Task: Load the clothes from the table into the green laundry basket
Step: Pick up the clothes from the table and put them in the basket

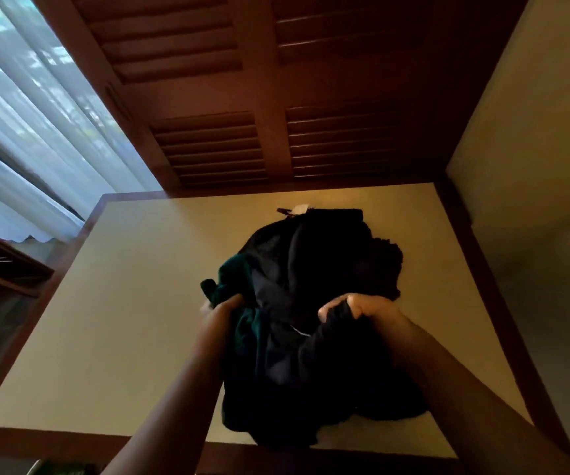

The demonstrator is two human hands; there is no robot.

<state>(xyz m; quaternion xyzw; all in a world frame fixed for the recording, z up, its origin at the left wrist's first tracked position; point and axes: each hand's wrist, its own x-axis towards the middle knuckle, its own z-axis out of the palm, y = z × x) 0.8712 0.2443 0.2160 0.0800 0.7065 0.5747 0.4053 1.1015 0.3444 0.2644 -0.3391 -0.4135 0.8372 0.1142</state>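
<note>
Clothes pile (311, 269) gripped by both my hands: left hand (225, 308) clutches green garment (239, 275) at pile's left edge, fingers blurred, probably dug into cloth; right hand (355, 308) curled round black fabric. Pile lies on beige table (139, 303), reaching front edge. Wooden shutters (242, 97) behind.
</note>
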